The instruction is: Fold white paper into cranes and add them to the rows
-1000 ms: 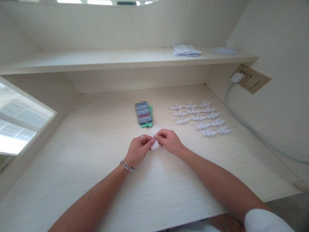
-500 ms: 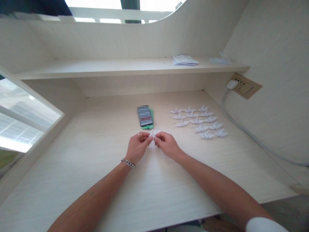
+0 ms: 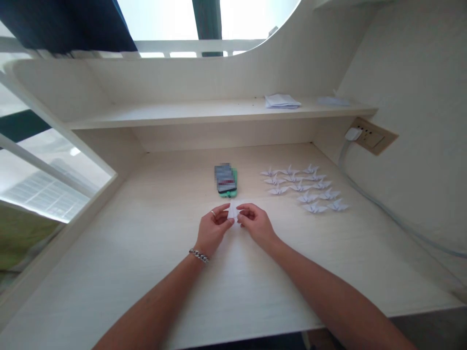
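Note:
Both my hands meet over the middle of the pale wooden desk (image 3: 146, 253). My left hand (image 3: 213, 229), with a ring and a chain bracelet, pinches one side of a small folded white paper (image 3: 232, 212). My right hand (image 3: 256, 224) pinches the other side of the same paper. Just beyond my fingers lies a phone in a green case (image 3: 226, 181), flat on the desk. To the right of it, several finished white paper cranes (image 3: 304, 187) sit in rows.
A shelf (image 3: 182, 113) runs above the desk with a stack of white paper (image 3: 281, 101) at its right end. A wall socket (image 3: 368, 135) with a white plug and cable (image 3: 397, 218) is on the right wall. A window opening (image 3: 47, 175) is on the left.
The view has tilted up, showing more of the window above the shelf. My hands stay together on the paper, with its tip now sticking up between the fingers.

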### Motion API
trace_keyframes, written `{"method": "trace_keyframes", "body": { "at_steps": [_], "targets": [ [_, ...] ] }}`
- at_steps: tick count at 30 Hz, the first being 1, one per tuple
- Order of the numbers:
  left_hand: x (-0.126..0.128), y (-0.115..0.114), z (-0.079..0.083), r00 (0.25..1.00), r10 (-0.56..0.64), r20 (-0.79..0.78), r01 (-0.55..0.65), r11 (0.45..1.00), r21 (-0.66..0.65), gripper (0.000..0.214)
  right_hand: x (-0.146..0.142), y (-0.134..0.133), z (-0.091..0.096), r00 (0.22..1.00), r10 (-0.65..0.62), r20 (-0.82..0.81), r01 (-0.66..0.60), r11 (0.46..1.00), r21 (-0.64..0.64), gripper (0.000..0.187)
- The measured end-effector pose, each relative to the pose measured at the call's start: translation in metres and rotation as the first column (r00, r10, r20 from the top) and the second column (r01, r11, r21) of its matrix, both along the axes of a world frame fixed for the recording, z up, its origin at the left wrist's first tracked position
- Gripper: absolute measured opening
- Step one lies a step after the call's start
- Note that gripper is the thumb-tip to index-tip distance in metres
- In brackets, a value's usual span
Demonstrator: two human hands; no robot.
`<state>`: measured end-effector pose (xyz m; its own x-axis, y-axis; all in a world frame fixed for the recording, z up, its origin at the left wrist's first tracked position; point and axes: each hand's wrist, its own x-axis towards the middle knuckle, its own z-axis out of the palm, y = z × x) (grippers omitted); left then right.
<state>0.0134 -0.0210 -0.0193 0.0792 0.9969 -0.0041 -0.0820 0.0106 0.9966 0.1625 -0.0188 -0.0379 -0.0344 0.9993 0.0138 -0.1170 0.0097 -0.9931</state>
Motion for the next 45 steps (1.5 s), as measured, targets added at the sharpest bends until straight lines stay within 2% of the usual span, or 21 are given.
{"method": "trace_keyframes", "body": {
  "at_steps": [6,11,15,20,25,27,28,30,32,34,38,41,45],
  "targets": [
    [-0.001,-0.002,-0.008,0.997,-0.002,-0.081,0.007,0.998,0.066,0.048,0.000,-0.005,0.000,0.981,-0.072,0.179,0.048,0.990,0.131,0.027],
    [-0.001,-0.004,-0.003,0.982,-0.037,-0.184,0.059,0.992,0.115,0.040,0.000,-0.006,0.005,0.979,-0.062,0.196,0.032,0.988,0.153,0.030],
    [-0.001,-0.005,-0.002,0.969,0.000,-0.249,0.028,0.994,0.107,0.037,0.000,-0.006,0.007,0.972,-0.067,0.227,0.031,0.987,0.160,0.030],
    [-0.003,-0.005,-0.004,0.983,0.001,-0.183,0.006,0.999,0.038,0.042,0.000,-0.008,0.009,0.950,-0.078,0.303,0.014,0.978,0.208,0.029],
    [-0.003,-0.007,0.001,0.994,-0.002,-0.111,-0.002,0.999,-0.036,0.033,0.001,-0.010,0.009,0.895,-0.122,0.428,-0.001,0.961,0.276,0.027],
    [-0.003,-0.009,0.004,0.996,0.006,-0.093,-0.012,0.998,-0.060,0.030,0.002,-0.010,0.008,0.905,-0.096,0.415,-0.001,0.974,0.228,0.028],
    [-0.003,-0.009,0.006,0.996,0.010,-0.087,-0.016,0.998,-0.069,0.029,0.002,-0.009,0.007,0.930,-0.054,0.364,-0.006,0.987,0.160,0.031],
    [-0.002,-0.011,0.008,0.996,0.009,-0.084,-0.016,0.997,-0.081,0.027,0.002,-0.007,0.006,0.982,0.041,0.182,-0.038,0.999,-0.021,0.035],
    [-0.001,-0.012,0.009,0.995,-0.017,-0.098,0.008,0.996,-0.091,0.027,0.002,-0.006,0.004,0.997,0.073,0.021,-0.070,0.988,-0.139,0.036],
    [-0.001,-0.013,0.009,0.989,-0.063,-0.131,0.050,0.994,-0.098,0.027,0.002,-0.005,0.003,0.998,0.055,-0.007,-0.055,0.989,-0.137,0.033],
    [-0.002,-0.013,0.007,0.971,-0.128,-0.202,0.112,0.990,-0.088,0.028,0.002,-0.005,0.003,0.998,0.049,0.046,-0.046,0.997,-0.057,0.030],
    [-0.004,-0.011,0.007,0.985,-0.082,-0.152,0.071,0.994,-0.081,0.026,0.000,-0.006,0.006,0.996,0.087,-0.004,-0.087,0.988,-0.125,0.032],
    [-0.005,-0.010,0.008,0.998,-0.059,0.017,0.061,0.986,-0.155,0.027,-0.001,-0.008,0.015,0.988,0.109,-0.106,-0.133,0.959,-0.250,0.034]
  ]
}}
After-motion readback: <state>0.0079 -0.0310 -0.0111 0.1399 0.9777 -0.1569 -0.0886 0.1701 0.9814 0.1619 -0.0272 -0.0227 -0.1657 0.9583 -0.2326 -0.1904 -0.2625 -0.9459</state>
